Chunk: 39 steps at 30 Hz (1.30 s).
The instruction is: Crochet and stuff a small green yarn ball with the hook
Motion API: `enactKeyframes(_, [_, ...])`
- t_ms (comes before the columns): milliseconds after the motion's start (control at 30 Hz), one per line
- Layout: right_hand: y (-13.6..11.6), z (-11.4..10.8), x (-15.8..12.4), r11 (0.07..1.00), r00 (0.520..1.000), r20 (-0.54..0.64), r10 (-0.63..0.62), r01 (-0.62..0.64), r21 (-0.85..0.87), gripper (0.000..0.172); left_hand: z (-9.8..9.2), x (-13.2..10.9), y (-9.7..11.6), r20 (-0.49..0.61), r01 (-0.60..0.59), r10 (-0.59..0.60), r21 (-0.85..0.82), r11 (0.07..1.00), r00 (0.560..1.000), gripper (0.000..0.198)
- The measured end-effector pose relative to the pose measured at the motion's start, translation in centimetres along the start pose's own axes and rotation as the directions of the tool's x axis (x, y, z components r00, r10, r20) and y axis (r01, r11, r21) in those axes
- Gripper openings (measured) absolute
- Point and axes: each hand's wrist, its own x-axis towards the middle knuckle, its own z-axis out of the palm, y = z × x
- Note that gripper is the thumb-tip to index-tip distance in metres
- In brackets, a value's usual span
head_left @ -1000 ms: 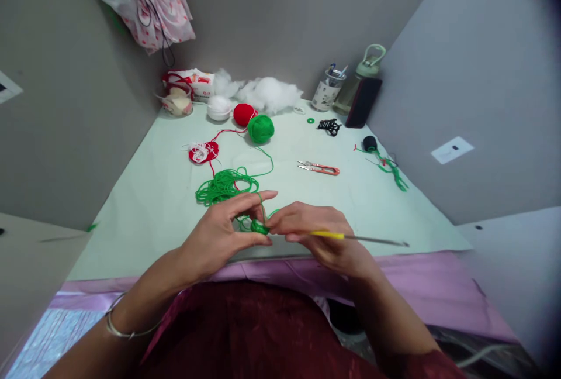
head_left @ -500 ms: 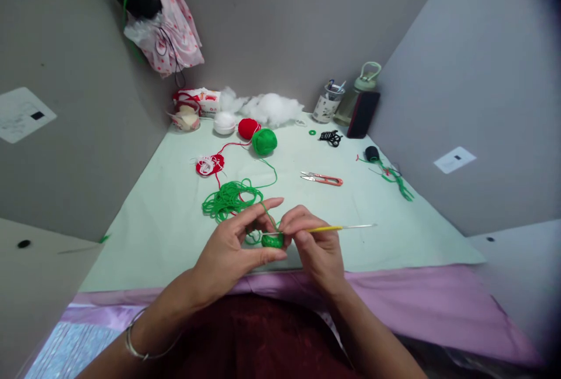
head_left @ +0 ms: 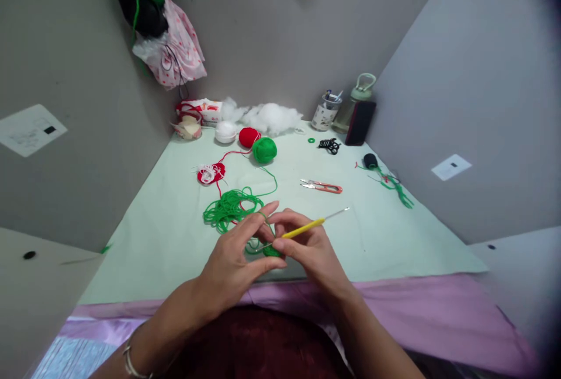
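Between the thumb and fingers of my left hand point(head_left: 232, 259) is a small green crochet piece point(head_left: 272, 250), partly hidden by the fingers. A strand of green yarn runs over my left index finger down to it. My right hand point(head_left: 309, 247) pinches a crochet hook point(head_left: 307, 228) with a yellow handle and metal ends. One metal end lies at the crochet piece, while the other points up to the right. Just beyond my left hand lies a loose heap of green yarn point(head_left: 228, 208).
Farther back are a green yarn ball point(head_left: 265, 150), a red yarn ball point(head_left: 249, 137) and white stuffing point(head_left: 274, 118). Orange thread snips point(head_left: 324, 186) lie right of centre. A phone point(head_left: 361, 123) leans by a bottle point(head_left: 363, 88) and a pen cup point(head_left: 326, 114). Partition walls rise around the table.
The crochet hook has swung from nearly level to a slant, its free end now higher and farther left. My right hand has turned with it. The whole view has shifted, showing more above.
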Motion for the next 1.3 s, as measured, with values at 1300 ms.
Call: enactKeyframes(1300, [-0.4, -0.9, -0.5, 0.970, 0.986, 0.148, 0.078, -0.110, 0.218, 0.021, -0.9, 1.0, -0.6, 0.585, 0.610, -0.210, -0.659, 0.440, 0.783, 0.068])
